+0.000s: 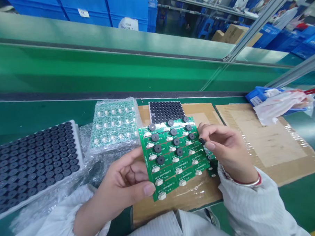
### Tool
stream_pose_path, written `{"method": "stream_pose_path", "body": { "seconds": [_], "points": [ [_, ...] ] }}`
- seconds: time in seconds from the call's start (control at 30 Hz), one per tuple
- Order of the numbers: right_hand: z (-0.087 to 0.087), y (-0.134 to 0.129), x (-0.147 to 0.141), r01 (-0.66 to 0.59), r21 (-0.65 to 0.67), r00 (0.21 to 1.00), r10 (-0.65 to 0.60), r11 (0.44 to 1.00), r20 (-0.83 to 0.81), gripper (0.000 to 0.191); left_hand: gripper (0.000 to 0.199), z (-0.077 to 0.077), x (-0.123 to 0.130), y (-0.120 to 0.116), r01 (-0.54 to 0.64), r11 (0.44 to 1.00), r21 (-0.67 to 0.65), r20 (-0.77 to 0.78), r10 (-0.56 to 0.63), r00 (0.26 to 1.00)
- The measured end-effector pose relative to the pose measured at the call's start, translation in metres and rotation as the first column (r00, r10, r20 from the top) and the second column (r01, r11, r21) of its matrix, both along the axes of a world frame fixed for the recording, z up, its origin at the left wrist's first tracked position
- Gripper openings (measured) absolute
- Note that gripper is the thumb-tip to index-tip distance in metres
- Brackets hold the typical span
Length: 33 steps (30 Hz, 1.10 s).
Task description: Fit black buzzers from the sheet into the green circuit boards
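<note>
Electronics assembly floor in a factory. A green conveyor line (pixel 92 68) runs along the workstation, with a printed circuit board panel (pixel 172 166) in front of it. Beyond stand blue plastic crates (pixel 295 44), cardboard boxes (pixel 233 34) and workers in white smocks (pixel 286 18).

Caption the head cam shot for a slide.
Left hand holds a green PCB panel; right fingers pinch a black buzzer at its edge.

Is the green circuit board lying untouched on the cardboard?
No, the left hand holds the green circuit board up while the right hand touches its edge.
</note>
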State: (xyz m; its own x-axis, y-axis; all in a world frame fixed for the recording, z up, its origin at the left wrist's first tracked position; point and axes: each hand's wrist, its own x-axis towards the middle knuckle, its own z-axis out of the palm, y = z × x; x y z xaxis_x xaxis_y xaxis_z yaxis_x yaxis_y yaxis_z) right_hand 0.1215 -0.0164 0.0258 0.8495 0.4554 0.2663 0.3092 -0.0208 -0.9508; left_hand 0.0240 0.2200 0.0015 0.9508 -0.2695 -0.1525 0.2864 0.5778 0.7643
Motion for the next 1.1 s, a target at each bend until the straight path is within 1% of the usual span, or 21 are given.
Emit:
{"method": "stream_pose_path", "body": {
  "seconds": [0.07,0.17,0.27,0.4,0.5,0.73,0.83,0.93,1.1],
  "points": [
    [-0.001,0.000,-0.001,0.007,-0.013,1.000,-0.007,1.000,-0.008,0.012,0.054,0.001,0.000,0.000,0.008,1.000,-0.012,0.010,-0.008,1.000],
    [-0.001,0.001,-0.002,0.009,-0.027,0.998,-0.008,1.000,0.060,0.004,0.052,0.003,0.001,-0.001,0.008,1.000,-0.017,0.031,-0.007,0.999],
    [0.000,0.003,-0.003,0.037,-0.049,0.988,-0.029,0.998,0.150,0.008,0.053,0.005,0.001,-0.002,0.040,0.998,-0.043,0.043,-0.038,0.998],
    [0.001,0.006,-0.006,0.102,-0.106,0.968,-0.074,0.989,0.241,0.011,0.047,0.005,0.000,-0.002,0.060,0.997,-0.051,0.038,-0.058,0.998],
    [0.002,0.007,-0.008,0.134,-0.128,0.952,-0.092,0.983,0.292,0.014,0.051,0.004,-0.001,-0.002,0.081,0.995,-0.059,0.061,-0.078,0.995],
    [0.002,0.010,-0.010,0.165,-0.151,0.936,-0.106,0.975,0.337,0.015,0.053,0.005,0.000,-0.002,0.130,0.991,-0.040,0.093,-0.126,0.988],
    [0.002,0.011,-0.011,0.181,-0.163,0.929,-0.114,0.970,0.353,0.015,0.050,0.007,0.001,-0.003,0.139,0.989,-0.041,0.114,-0.133,0.985],
    [0.002,0.013,-0.012,0.200,-0.178,0.922,-0.124,0.964,0.366,0.015,0.046,0.009,0.002,-0.004,0.137,0.990,-0.022,0.132,-0.133,0.982],
    [0.004,0.014,-0.014,0.229,-0.202,0.904,-0.130,0.952,0.408,0.014,0.046,0.009,0.002,-0.006,0.120,0.993,0.007,0.147,-0.120,0.982]
  ]
}}
